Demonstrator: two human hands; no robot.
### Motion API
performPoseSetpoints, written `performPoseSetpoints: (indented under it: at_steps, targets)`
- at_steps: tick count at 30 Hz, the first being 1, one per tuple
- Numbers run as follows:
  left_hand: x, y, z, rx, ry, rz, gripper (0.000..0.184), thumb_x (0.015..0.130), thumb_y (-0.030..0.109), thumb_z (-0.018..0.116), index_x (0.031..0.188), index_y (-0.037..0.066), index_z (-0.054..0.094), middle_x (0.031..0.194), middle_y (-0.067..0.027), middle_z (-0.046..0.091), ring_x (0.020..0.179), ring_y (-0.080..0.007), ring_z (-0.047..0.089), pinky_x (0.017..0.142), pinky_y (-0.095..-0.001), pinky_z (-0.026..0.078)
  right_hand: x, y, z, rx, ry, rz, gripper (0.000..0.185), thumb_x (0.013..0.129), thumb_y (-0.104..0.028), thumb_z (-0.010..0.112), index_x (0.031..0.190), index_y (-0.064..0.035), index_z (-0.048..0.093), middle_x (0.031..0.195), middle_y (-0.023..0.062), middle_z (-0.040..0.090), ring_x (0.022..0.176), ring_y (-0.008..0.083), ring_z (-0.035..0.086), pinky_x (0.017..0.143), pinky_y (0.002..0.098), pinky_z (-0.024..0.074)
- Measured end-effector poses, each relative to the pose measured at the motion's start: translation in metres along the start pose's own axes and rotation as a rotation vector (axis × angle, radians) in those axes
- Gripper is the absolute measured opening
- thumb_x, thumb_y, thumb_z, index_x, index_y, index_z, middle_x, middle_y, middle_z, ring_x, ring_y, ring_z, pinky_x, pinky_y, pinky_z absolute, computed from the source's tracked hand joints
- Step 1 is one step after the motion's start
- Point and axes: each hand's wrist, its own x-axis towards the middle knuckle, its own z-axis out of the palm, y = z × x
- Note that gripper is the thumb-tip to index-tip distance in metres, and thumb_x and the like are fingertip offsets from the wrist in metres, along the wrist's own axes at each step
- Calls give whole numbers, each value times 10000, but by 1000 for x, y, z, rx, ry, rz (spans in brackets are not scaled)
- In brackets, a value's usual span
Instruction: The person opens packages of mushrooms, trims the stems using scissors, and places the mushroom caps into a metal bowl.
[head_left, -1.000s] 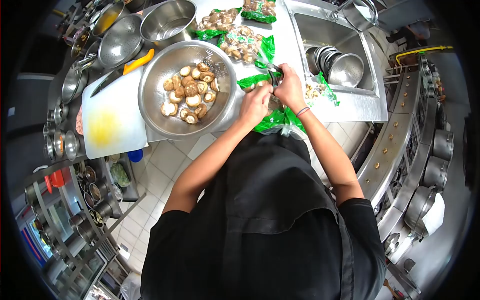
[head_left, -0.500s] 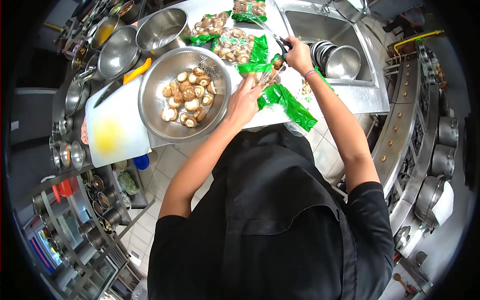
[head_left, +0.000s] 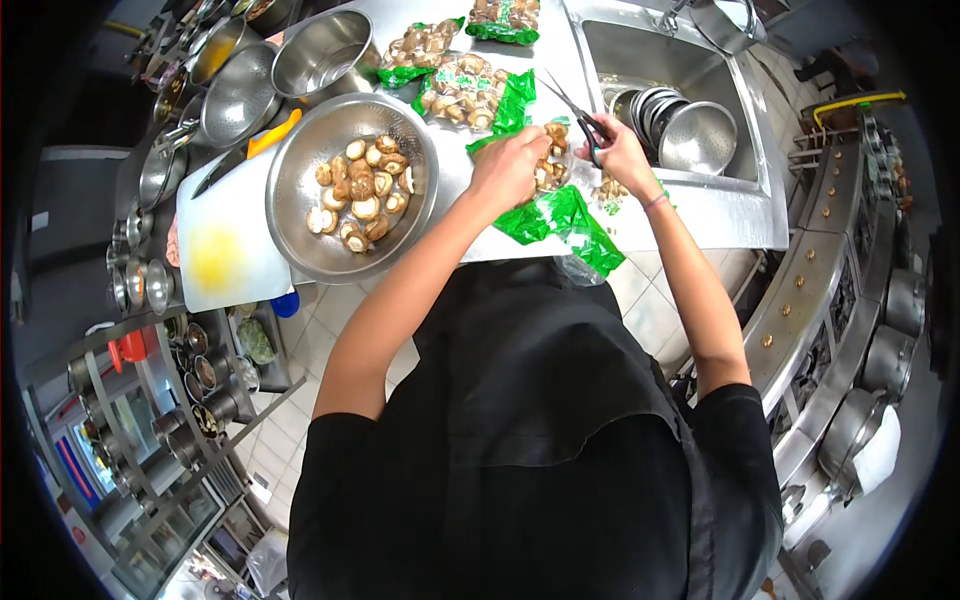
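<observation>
My left hand (head_left: 508,172) is closed on the upper left part of a clear and green plastic bag of mushrooms (head_left: 551,172). Brown caps show just right of its fingers. Black-handled scissors (head_left: 575,108) are in my right hand (head_left: 622,160), blades pointing up and left, apart from the bag. A crumpled green and clear wrapper (head_left: 563,222) lies below the bag at the counter's front edge. To the left, a large steel colander (head_left: 284,232) holds loose shiitake mushrooms (head_left: 362,186). Further packed mushroom bags (head_left: 466,92) lie behind my left hand.
A sink (head_left: 655,60) with a colander (head_left: 698,138) and stacked pans is at the right. On the left are a white cutting board (head_left: 225,255), a yellow-handled knife (head_left: 273,134) and a deep steel pot (head_left: 325,62). Stoves (head_left: 800,270) line the far right.
My left hand has moved up onto the bag's top, and more mushrooms show in it. The scissors have drawn away from the bag. The whole view has shifted slightly.
</observation>
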Motion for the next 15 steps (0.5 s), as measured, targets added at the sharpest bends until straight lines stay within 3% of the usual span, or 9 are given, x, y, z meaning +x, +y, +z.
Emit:
performPoseSetpoints:
  at_steps: [2, 3, 6, 8, 11, 15]
  targets:
    - [20, -3, 4, 65, -127, -132, 188, 818, 50, 602, 998, 56, 655, 1089, -167, 638, 878, -360, 649, 748, -443, 525, -6, 7, -19, 282, -102, 31, 497, 770, -118, 784, 1207, -8, 576, 887, -6, 623, 834, 56, 573, 748, 223, 470]
    - [26, -2, 9, 114, -257, -262, 180, 819, 66, 617, 995, 63, 657, 1066, -164, 642, 880, -358, 648, 748, -447, 525, -18, -7, -29, 203, -142, 39, 444, 818, -152, 756, 1203, -16, 581, 889, 8, 629, 845, 63, 591, 759, 230, 480]
    - [35, 1, 19, 249, -364, -277, 297, 795, 121, 680, 1087, 106, 628, 987, -154, 645, 876, -345, 653, 728, -455, 530, -50, -16, -50, 490, -224, 157, 407, 812, -131, 757, 1179, -37, 607, 937, 7, 655, 847, 70, 620, 757, 227, 484]
    - [41, 5, 23, 375, -481, -271, 439, 765, 133, 715, 1180, 169, 577, 981, -132, 613, 852, -332, 657, 709, -449, 536, -67, -3, -54, 521, -298, 197, 415, 783, -78, 778, 1163, -37, 615, 838, -24, 657, 785, 55, 616, 721, 217, 482]
    - [50, 16, 26, 427, -472, -221, 458, 739, 95, 717, 1162, 180, 564, 1029, -124, 565, 881, -319, 647, 710, -457, 530, -85, 5, -59, 509, -422, 257, 405, 764, -38, 786, 1139, -42, 631, 761, -40, 652, 740, 30, 588, 670, 202, 458]
    - [50, 9, 38, 297, -430, -146, 444, 714, 53, 709, 1110, 164, 542, 1055, -79, 541, 944, -307, 615, 732, -464, 515, -89, 21, -48, 694, -382, 275, 466, 806, -134, 781, 1162, -63, 488, 746, -24, 596, 691, 39, 522, 625, 206, 397]
